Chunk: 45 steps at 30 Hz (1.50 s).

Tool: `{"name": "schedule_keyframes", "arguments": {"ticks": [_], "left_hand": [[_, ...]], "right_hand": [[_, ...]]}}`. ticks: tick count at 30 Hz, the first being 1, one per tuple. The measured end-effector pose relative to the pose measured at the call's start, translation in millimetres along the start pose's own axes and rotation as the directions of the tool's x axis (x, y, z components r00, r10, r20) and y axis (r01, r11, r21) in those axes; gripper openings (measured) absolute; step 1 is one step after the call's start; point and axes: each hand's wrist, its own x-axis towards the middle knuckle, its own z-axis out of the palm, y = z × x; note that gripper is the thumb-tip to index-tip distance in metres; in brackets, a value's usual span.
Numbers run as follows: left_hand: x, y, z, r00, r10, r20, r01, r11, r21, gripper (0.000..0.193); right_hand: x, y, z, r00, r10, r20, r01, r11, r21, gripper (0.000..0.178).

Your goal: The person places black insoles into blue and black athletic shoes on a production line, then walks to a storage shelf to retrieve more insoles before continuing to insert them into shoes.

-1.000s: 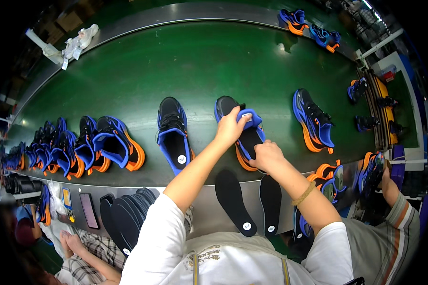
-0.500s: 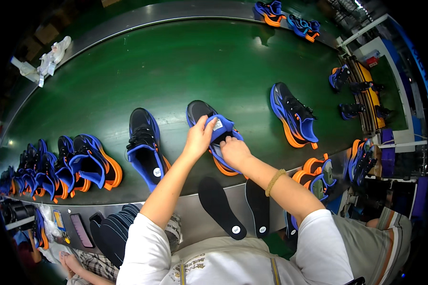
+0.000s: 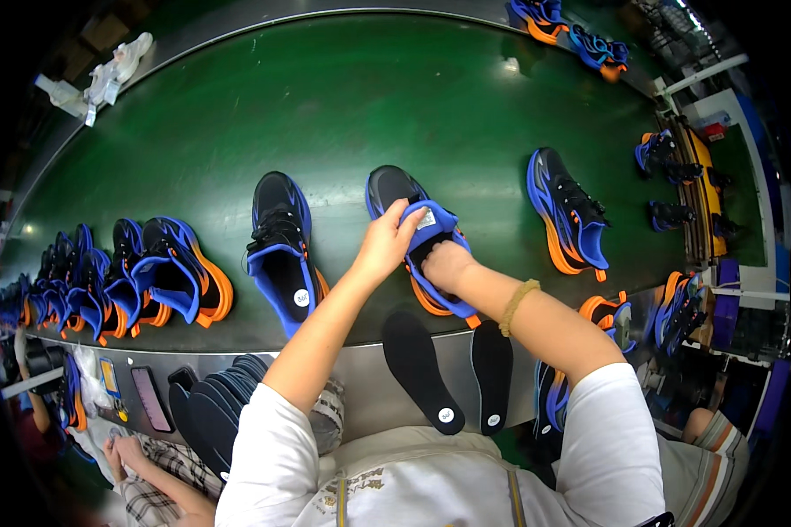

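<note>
A black, blue and orange sneaker lies on the green belt before me, its toe pointing away. My left hand pinches its blue tongue, which bears a white label, and folds it back. Down in the shoe's opening is my right hand, its fingers hidden inside. To the left rests a matching sneaker with a black insole and a white round sticker visible inside. Two black insoles, a left one and a right one, lie on the metal ledge just below my hands.
More sneakers line the belt's left edge; another sneaker stands to the right. A stack of black insoles and a phone are on the metal ledge. White shoes sit far left. Another person's hands show lower left.
My right hand has pushed deeper into the sneaker, its fingers now out of sight. My left hand still holds the tongue. The whole view has shifted slightly.
</note>
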Motion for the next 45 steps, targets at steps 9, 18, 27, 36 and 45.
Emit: {"name": "schedule_keyframes", "arguments": {"ticks": [9,18,27,36,45], "left_hand": [[4.7,-2.9,2.5,0.997,0.021,0.073,-0.038,0.971,0.234,0.047],[-14.2,2.6,-4.4,0.996,0.020,0.083,-0.028,0.995,0.100,0.032],[-39.7,10.9,-23.9,0.993,0.087,-0.078,-0.088,0.996,-0.014,0.023],[15.9,77.6,-106.2,0.859,0.498,-0.120,-0.233,0.589,0.774,0.021],[65.7,116.5,157.7,0.787,0.565,0.247,-0.596,0.595,0.539,0.048]], "right_hand": [[-56.5,-9.8,-31.6,0.974,-0.102,0.201,0.001,0.894,0.449,0.052],[-104.3,-54.7,71.4,0.404,0.409,-0.818,0.181,0.841,0.509,0.022],[-108.3,-82.1,77.7,0.318,0.523,-0.791,0.095,0.812,0.575,0.038],[-156.1,-163.7,142.3,0.789,0.501,-0.356,-0.109,0.683,0.722,0.067],[-173.4,-177.3,163.7,0.715,0.629,-0.306,-0.052,0.484,0.874,0.053]]}}
